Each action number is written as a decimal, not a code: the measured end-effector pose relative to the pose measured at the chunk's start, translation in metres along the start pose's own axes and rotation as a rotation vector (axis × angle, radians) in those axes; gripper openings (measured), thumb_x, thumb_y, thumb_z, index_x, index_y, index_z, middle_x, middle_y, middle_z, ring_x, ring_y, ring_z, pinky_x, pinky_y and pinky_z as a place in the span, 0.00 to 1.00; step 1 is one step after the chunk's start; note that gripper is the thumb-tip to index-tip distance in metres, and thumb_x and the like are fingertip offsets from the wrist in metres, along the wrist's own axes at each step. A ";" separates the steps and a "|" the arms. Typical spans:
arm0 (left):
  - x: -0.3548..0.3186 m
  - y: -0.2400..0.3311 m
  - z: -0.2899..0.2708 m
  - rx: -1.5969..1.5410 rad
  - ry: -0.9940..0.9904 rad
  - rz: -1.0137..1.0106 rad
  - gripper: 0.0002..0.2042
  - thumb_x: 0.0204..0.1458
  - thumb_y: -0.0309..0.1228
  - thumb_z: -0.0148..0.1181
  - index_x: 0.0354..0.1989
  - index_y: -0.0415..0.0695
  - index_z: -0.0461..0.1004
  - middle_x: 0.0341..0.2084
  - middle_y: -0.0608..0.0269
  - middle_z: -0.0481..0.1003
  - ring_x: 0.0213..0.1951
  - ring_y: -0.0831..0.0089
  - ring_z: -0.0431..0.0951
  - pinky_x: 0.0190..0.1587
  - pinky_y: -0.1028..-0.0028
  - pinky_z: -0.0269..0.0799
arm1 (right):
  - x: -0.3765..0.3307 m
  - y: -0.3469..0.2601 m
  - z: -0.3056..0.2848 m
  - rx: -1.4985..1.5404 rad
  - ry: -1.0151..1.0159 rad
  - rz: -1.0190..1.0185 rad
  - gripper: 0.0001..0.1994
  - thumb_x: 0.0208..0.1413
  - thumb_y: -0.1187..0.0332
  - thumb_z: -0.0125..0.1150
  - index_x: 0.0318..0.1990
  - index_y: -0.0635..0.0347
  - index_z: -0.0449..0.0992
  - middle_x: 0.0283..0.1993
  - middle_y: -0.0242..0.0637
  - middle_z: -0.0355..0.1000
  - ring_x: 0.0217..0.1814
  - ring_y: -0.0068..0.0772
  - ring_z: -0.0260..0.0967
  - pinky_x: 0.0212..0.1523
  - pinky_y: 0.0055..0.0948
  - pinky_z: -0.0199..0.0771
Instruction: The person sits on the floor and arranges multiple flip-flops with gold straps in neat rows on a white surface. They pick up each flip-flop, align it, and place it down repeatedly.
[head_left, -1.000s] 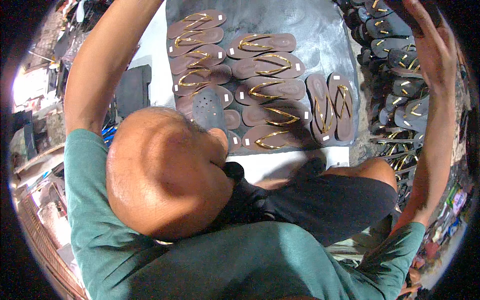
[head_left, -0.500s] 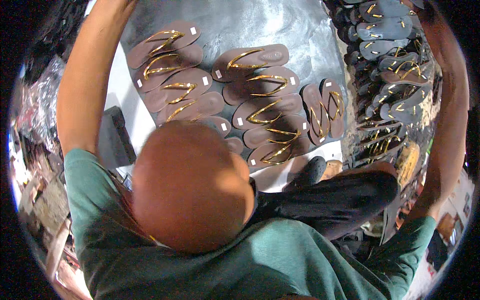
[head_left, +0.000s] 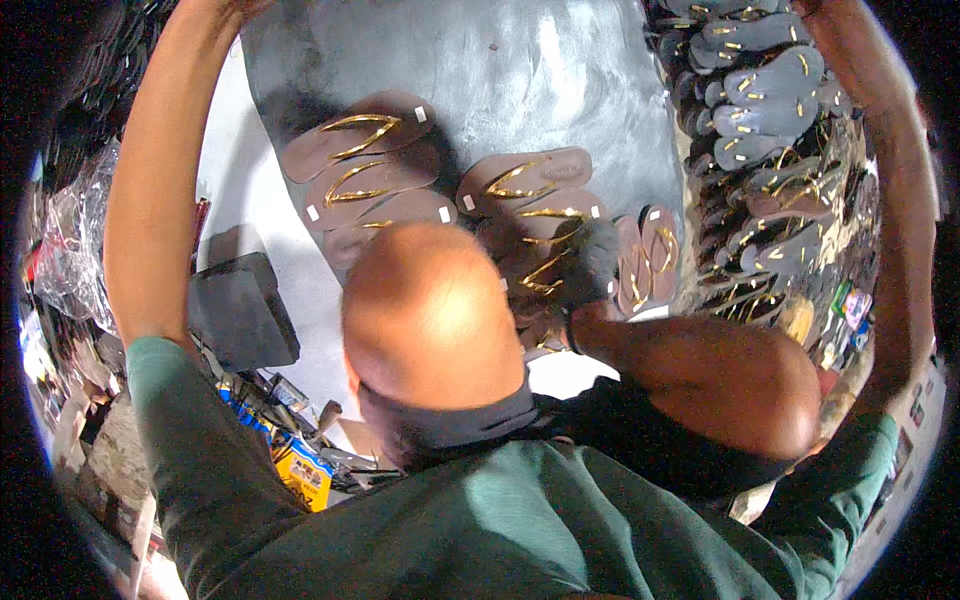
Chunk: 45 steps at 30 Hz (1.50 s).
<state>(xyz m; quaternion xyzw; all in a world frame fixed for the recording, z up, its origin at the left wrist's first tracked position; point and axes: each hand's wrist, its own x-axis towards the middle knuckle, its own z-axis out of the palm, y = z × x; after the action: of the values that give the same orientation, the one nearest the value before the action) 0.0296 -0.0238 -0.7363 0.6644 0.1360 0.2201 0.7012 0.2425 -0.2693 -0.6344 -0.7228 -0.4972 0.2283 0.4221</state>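
Both my arms are raised and reach the upper edge of the picture. My left hand [head_left: 228,6] shows only its base there, with the fingers cut off. At the upper right, my right hand [head_left: 822,6] is likewise cut off, near a heap of dark flip-flops [head_left: 765,95]. Between my arms lie brown flip-flops [head_left: 375,130] with gold straps and small white stickers, in overlapping rows. A second row of brown flip-flops [head_left: 530,178] lies to its right. An upright-turned brown pair [head_left: 645,250] lies farther right. Neither hand touches these rows in view.
The rows rest on a dark grey sheet [head_left: 500,80] over a white surface [head_left: 235,130]. A black box [head_left: 245,310] stands at left, near a clear plastic bag [head_left: 80,240]. A yellow and blue package [head_left: 300,475] lies lower left. My bent leg [head_left: 730,380] is at right.
The view has shifted, so the flip-flop rows sit lower and my head covers other parts of them. My bare knee and a dark rounded thing beside the rows now show more.
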 end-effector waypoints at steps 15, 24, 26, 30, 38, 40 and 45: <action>-0.091 0.087 -0.037 0.553 0.704 -0.279 0.18 0.63 0.42 0.58 0.53 0.41 0.77 0.46 0.61 0.80 0.44 0.74 0.79 0.47 0.74 0.74 | -0.009 0.332 0.219 -0.581 -0.075 -0.440 0.13 0.61 0.60 0.61 0.50 0.53 0.79 0.36 0.43 0.75 0.40 0.51 0.75 0.45 0.46 0.75; -0.132 0.162 -0.051 0.822 0.715 -0.390 0.22 0.63 0.40 0.55 0.63 0.45 0.70 0.53 0.63 0.77 0.53 0.71 0.76 0.55 0.65 0.72 | 0.021 0.328 0.205 -0.546 -0.369 -0.402 0.06 0.58 0.68 0.60 0.40 0.58 0.77 0.38 0.45 0.77 0.40 0.50 0.77 0.43 0.45 0.76; -0.126 0.146 -0.024 0.737 0.773 -0.307 0.20 0.62 0.39 0.59 0.61 0.45 0.73 0.48 0.62 0.79 0.46 0.71 0.79 0.52 0.68 0.76 | 0.024 0.299 0.194 -0.350 -0.367 -0.399 0.07 0.58 0.68 0.60 0.41 0.59 0.77 0.39 0.45 0.78 0.40 0.48 0.78 0.41 0.43 0.77; -0.134 0.110 -0.064 0.784 0.768 -0.419 0.17 0.61 0.43 0.60 0.50 0.44 0.79 0.39 0.65 0.80 0.37 0.74 0.78 0.41 0.72 0.75 | -0.065 0.204 0.207 0.037 -0.696 -0.321 0.08 0.58 0.69 0.58 0.43 0.56 0.78 0.37 0.44 0.78 0.39 0.47 0.78 0.39 0.40 0.77; -0.130 -0.041 -0.060 0.437 0.539 -0.538 0.24 0.60 0.49 0.59 0.54 0.40 0.74 0.47 0.58 0.77 0.46 0.69 0.77 0.47 0.67 0.74 | -0.104 0.197 0.151 -0.007 -1.195 -0.230 0.12 0.60 0.71 0.61 0.50 0.63 0.78 0.45 0.43 0.79 0.46 0.40 0.78 0.50 0.37 0.75; -0.150 -0.075 -0.061 0.498 0.548 -0.548 0.34 0.59 0.55 0.58 0.61 0.37 0.68 0.57 0.54 0.72 0.60 0.64 0.70 0.59 0.60 0.68 | -0.061 0.189 0.125 -0.049 -0.881 -0.074 0.11 0.64 0.69 0.58 0.50 0.64 0.77 0.44 0.42 0.80 0.49 0.31 0.76 0.51 0.33 0.74; -0.145 -0.120 -0.081 0.287 0.376 -0.607 0.34 0.58 0.59 0.58 0.62 0.42 0.69 0.59 0.55 0.71 0.61 0.65 0.68 0.60 0.58 0.67 | 0.044 0.184 0.096 -0.053 -0.582 0.136 0.27 0.64 0.52 0.60 0.65 0.54 0.69 0.53 0.34 0.72 0.54 0.30 0.70 0.53 0.33 0.72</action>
<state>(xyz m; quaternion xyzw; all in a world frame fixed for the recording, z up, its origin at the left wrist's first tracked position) -0.1196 -0.0263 -0.8767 0.6332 0.4823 0.0992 0.5972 0.2851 -0.2203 -0.8359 -0.6694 -0.5534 0.4408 0.2266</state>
